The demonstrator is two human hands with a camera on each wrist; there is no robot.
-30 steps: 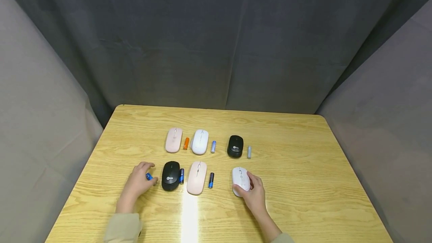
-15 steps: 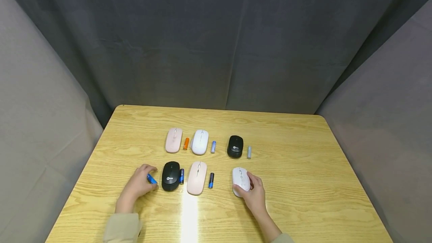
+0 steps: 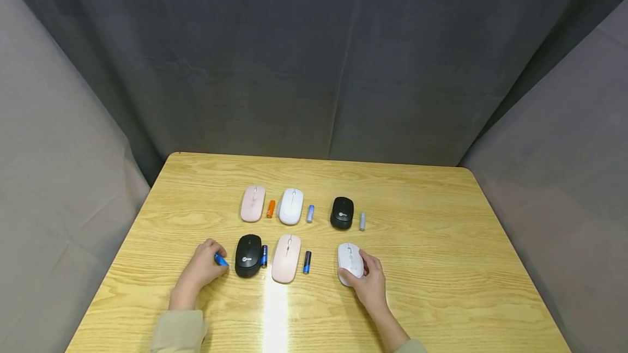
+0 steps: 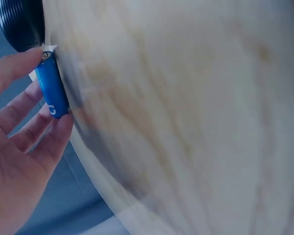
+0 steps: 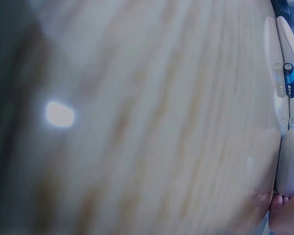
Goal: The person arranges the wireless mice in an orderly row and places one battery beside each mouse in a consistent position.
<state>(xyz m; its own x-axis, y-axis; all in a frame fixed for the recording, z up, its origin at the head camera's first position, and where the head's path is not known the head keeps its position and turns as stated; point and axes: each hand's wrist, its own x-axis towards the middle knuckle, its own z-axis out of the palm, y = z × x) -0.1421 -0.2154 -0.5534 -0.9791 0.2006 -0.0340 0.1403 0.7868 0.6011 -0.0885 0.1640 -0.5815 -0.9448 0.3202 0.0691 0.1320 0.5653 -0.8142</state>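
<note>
My left hand (image 3: pixel 202 263) pinches a blue battery (image 4: pixel 52 84) at the table's left. In the left wrist view the thumb lies at one end of the battery and a fingertip at the other. Just right of that hand sits a black mouse (image 3: pixel 248 255), with another blue battery (image 3: pixel 264 256) beside it. My right hand (image 3: pixel 369 283) grips a white mouse (image 3: pixel 349 259) by its sides, thumb on the left and fingers on the right. The mouse rests on the table. Only a little of this hand shows in the right wrist view.
A pink mouse (image 3: pixel 286 259) and a dark-and-blue battery (image 3: pixel 307 262) lie between the hands. Behind them stand another pink mouse (image 3: pixel 252 204), an orange battery (image 3: pixel 271 209), a white mouse (image 3: pixel 291 206), a lilac battery (image 3: pixel 310 213), a black mouse (image 3: pixel 342 212) and a grey battery (image 3: pixel 362 221).
The left hand's fingers have drawn in round the blue battery, which has turned and shifted slightly right. The right hand and its white mouse have stayed put.
</note>
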